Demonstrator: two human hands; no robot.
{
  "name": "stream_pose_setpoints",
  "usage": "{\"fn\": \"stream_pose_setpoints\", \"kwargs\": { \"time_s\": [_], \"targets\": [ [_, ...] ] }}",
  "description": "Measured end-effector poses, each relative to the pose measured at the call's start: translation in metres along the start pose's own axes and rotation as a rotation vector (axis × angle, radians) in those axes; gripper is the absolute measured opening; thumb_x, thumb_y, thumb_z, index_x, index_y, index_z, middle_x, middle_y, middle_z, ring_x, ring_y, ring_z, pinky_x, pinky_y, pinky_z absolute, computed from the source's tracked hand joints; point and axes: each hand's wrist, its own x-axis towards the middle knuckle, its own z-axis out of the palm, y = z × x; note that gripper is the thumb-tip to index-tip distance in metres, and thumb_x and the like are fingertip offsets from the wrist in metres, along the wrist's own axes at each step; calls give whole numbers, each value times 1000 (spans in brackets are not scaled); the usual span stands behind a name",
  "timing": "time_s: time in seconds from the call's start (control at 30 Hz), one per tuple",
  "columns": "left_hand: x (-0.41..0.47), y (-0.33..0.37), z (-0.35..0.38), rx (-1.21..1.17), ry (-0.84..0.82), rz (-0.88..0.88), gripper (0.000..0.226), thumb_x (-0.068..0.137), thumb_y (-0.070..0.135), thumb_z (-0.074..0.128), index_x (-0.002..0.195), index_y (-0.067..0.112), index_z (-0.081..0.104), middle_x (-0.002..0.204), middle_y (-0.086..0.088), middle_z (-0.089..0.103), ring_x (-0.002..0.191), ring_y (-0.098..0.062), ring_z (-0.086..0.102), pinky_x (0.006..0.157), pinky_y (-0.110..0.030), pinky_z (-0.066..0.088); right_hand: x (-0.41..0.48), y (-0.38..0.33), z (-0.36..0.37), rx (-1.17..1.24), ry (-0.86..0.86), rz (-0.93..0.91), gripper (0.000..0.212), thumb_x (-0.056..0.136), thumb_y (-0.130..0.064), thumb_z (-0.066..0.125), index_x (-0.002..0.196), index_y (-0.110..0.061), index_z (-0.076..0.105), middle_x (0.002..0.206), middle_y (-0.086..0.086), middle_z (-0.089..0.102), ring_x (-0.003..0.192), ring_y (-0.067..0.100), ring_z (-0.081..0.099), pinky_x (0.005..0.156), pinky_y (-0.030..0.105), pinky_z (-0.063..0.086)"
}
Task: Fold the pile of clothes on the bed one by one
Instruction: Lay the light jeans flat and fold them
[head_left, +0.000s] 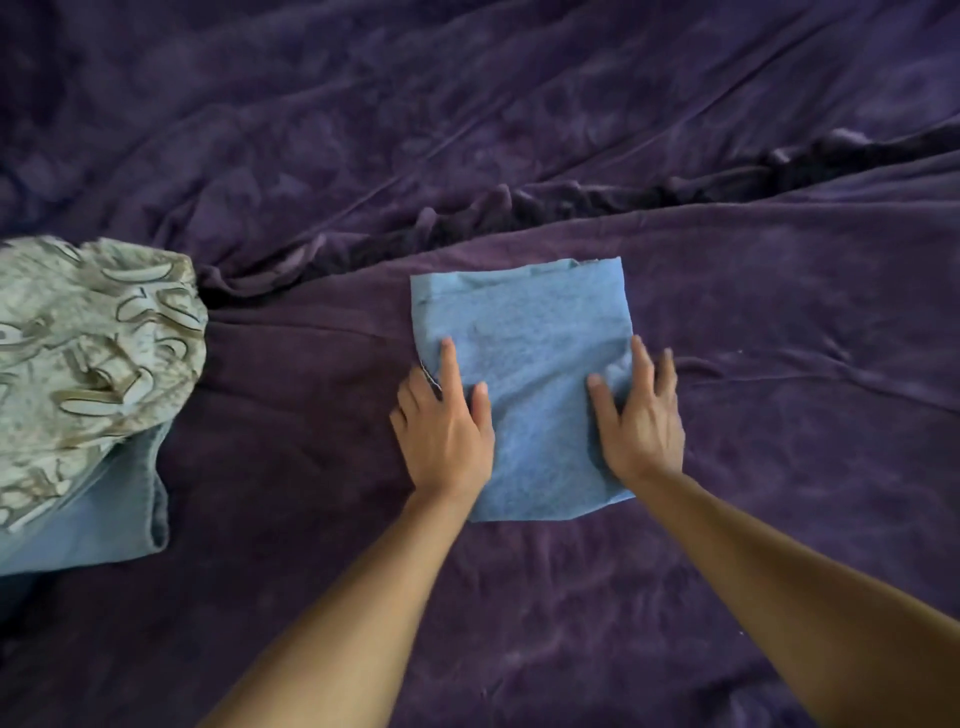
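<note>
A light blue garment (524, 338), folded into a compact rectangle, lies flat on the purple bed cover (779, 415) near the middle of the view. My left hand (447, 421) rests on its left edge with straight fingers, the index and thumb lying on the fabric. My right hand (641, 415) presses flat on its right edge, fingers spread and partly over the bed cover. Neither hand grips the cloth.
At the left edge lies a pile with a patterned beige and olive cloth (88, 353) on top of a light blue denim piece (114, 514). A dark bunched ridge (571, 208) of the cover runs diagonally behind the folded garment.
</note>
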Motion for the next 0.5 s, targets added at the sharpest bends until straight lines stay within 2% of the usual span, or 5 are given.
{"fn": "stream_pose_setpoints", "kwargs": {
  "time_s": [0.07,0.13,0.27,0.5],
  "targets": [
    [-14,8,-5,-135,-5,-29,58,91,42,42,144,17,39,103,-19,52,88,-39,53,69,-45,48,-9,-1,-9,-6,-74,4,66,92,-59,42,150,-40,16,148,7,36,121,36,51,87,45,44],
    [-18,17,-18,-218,-8,-57,54,94,34,48,145,20,37,106,-18,46,86,-40,53,66,-43,47,-17,-5,-22,13,-89,-29,62,93,-57,44,149,-42,19,136,8,46,109,35,58,81,41,44],
    [-34,47,-51,-191,-5,5,45,95,19,50,139,20,43,110,-16,42,85,-39,55,65,-41,46,-34,-10,-66,10,-27,-118,55,95,-52,45,147,-39,28,126,1,48,101,29,60,75,37,42],
    [-87,167,-73,-230,-1,101,39,94,17,52,134,19,51,109,-15,43,78,-39,56,59,-38,43,-47,58,-189,-51,35,-98,55,96,-55,41,146,-42,26,118,-4,46,91,27,61,71,36,43]
  ]
}}
